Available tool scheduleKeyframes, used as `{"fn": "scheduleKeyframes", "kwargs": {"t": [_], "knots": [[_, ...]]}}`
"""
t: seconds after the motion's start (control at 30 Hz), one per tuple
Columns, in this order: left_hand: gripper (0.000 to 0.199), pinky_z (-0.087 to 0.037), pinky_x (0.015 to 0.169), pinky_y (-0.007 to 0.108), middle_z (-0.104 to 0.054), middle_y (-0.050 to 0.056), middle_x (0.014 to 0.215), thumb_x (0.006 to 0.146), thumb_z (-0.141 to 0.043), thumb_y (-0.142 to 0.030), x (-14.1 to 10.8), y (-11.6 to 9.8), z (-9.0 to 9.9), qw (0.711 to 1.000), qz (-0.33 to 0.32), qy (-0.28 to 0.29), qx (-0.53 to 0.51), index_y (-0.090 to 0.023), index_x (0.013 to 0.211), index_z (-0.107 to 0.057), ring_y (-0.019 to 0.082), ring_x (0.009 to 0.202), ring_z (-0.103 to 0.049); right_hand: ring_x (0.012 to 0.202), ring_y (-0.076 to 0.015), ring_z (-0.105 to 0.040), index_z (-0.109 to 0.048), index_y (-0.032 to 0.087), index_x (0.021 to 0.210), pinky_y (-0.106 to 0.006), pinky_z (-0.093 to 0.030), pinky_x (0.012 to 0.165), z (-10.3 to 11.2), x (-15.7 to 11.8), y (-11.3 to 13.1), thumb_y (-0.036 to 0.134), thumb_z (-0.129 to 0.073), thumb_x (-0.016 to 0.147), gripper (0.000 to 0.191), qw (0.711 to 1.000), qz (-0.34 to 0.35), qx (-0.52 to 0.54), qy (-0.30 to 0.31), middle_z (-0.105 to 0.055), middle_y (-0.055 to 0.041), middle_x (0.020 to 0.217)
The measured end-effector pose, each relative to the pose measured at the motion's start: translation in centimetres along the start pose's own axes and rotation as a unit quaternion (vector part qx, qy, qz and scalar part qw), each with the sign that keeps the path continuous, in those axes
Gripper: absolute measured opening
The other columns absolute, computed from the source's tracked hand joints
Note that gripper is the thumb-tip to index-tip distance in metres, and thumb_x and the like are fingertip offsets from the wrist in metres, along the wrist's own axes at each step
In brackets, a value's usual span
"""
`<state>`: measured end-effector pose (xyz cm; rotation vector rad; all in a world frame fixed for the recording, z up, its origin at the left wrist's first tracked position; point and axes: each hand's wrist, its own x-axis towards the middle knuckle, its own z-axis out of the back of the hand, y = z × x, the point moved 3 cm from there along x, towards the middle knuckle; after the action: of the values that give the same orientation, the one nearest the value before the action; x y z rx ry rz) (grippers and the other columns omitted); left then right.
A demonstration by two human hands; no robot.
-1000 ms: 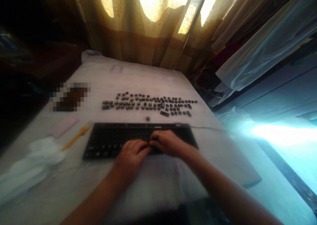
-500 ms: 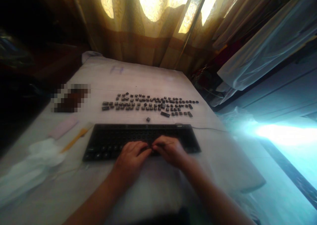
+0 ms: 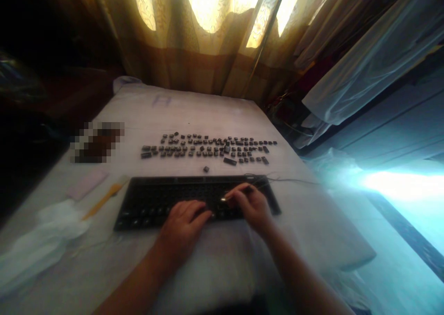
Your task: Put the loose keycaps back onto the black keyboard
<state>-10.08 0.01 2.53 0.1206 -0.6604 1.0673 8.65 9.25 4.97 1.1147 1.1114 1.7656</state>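
Note:
A black keyboard lies across the bed in front of me, with many keys off it and some dark keys along its near rows. My left hand rests on its near edge, fingers bent and thumb apart, with nothing visible between them. Over the keyboard's right part, my right hand is closed on a thin tool with a shiny tip; its kind is unclear. Beyond the keyboard, loose keycaps lie in rough rows, and a single keycap sits closer to it.
To the left lie an orange stick-like tool, a pink block, a crumpled white cloth or bag and a pixelated object. A cable runs right from the keyboard. Curtains hang behind the bed.
My right hand has lifted and shifted right, away from the left hand, bringing the shiny tip into sight. The left hand has stayed nearly in place on the keyboard.

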Motion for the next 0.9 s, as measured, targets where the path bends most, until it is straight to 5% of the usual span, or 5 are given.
{"fn": "scheduleKeyframes", "kwargs": {"t": [0.3,0.6,0.9], "knots": [[0.022,-0.045,0.086,0.044,-0.07,0.007,0.094,0.097,-0.055,-0.037,1.1,-0.8,1.4,0.994,0.083,-0.031,-0.057,-0.018,0.102,-0.066,0.025,0.089,-0.063,0.065,-0.013,-0.068,-0.067,0.02,0.084,-0.023,-0.055,0.063,-2.9,-2.5,0.7,0.027,-0.056,0.096,0.017,0.999,0.026,0.005,0.018,-0.071,-0.0019,0.074],[0.018,-0.038,0.091,0.043,-0.072,0.002,0.089,0.098,-0.052,-0.032,0.3,-1.0,1.7,0.995,0.075,-0.021,-0.061,-0.021,0.098,-0.066,0.022,0.084,-0.064,0.072,-0.0143,-0.069,-0.069,0.02,0.086,-0.024,-0.055,0.066,-4.2,-4.3,0.5,0.031,-0.056,0.097,0.02,0.998,-0.017,0.05,0.041,-0.072,-0.0034,0.079],[0.017,-0.041,0.085,0.04,-0.073,0.003,0.09,0.097,-0.052,-0.023,0.8,-0.7,1.4,0.996,0.06,-0.031,-0.063,-0.02,0.099,-0.069,0.021,0.084,-0.063,0.055,-0.0133,-0.063,-0.065,0.019,0.078,-0.021,-0.048,0.045,-1.8,-2.6,0.1,0.055,-0.06,0.09,0.038,0.983,-0.123,0.111,-0.076,-0.068,-0.0023,0.066]]}}
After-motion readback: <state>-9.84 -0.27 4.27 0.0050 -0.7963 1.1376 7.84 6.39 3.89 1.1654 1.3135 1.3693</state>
